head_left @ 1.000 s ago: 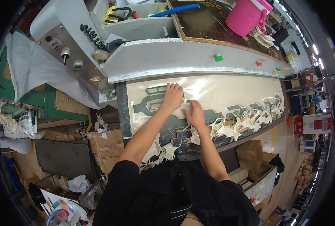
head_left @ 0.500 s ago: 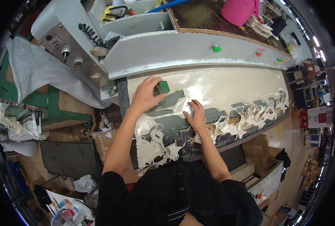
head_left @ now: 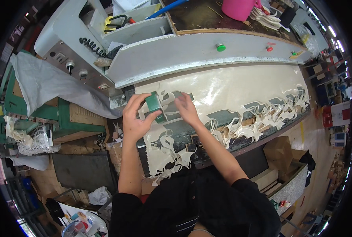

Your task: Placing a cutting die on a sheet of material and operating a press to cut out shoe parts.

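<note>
My left hand (head_left: pixel 135 117) is closed around a green cutting die (head_left: pixel 154 101), a box-like piece with metal sides, tilted above the left part of a cream sheet (head_left: pixel 219 81). Just right of the die, a curled cream offcut strip (head_left: pixel 168 97) stands up from the sheet. Near that strip is my right hand (head_left: pixel 187 110), its fingers slightly blurred and apart, with nothing visible in them. Beneath the hands, cut-out gaps in the sheet show a dark grey board (head_left: pixel 178 125).
Tangled cream scraps (head_left: pixel 249 124) line the sheet's near edge. Behind runs a grey machine beam (head_left: pixel 176 59) with a green button (head_left: pixel 220 47) and a red one (head_left: pixel 269 49). A control panel (head_left: pixel 71 67) stands left; a pink jug (head_left: pixel 237 8) sits on the far shelf.
My left hand has come down and left with the die, turning its green face toward me. My right hand has moved left and lifted off the sheet, where a strip now curls up.
</note>
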`<control>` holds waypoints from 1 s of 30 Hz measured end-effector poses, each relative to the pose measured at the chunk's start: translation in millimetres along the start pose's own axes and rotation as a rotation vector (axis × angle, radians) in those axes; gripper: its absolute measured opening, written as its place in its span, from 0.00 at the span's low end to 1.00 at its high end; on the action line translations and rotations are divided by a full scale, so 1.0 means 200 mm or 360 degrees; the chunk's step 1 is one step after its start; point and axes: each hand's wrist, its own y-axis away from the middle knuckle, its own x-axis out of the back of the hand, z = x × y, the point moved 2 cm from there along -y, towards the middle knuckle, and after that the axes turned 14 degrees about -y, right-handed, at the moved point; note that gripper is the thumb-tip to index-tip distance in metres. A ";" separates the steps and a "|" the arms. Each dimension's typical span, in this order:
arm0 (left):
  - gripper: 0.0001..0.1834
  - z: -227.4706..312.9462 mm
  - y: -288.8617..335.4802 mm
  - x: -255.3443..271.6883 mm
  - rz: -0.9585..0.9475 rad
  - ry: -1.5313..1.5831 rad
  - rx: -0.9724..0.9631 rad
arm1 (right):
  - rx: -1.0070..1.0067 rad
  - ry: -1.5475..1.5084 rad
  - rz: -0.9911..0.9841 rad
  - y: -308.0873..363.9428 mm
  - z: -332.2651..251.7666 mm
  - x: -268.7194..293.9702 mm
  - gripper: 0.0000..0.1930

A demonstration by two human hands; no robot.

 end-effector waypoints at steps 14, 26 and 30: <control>0.30 0.23 0.23 0.00 0.0131 -0.0248 0.0320 | -0.0320 0.0749 -0.0388 -0.63 -0.01 -0.12 0.33; 0.34 0.54 0.50 -0.10 0.0390 -0.0305 0.0222 | 0.1137 0.0627 0.0260 0.22 -0.69 0.53 0.04; 0.35 0.64 0.53 -0.19 0.0402 -0.0277 0.0155 | 0.1014 0.0289 0.0387 0.30 -0.63 0.75 0.04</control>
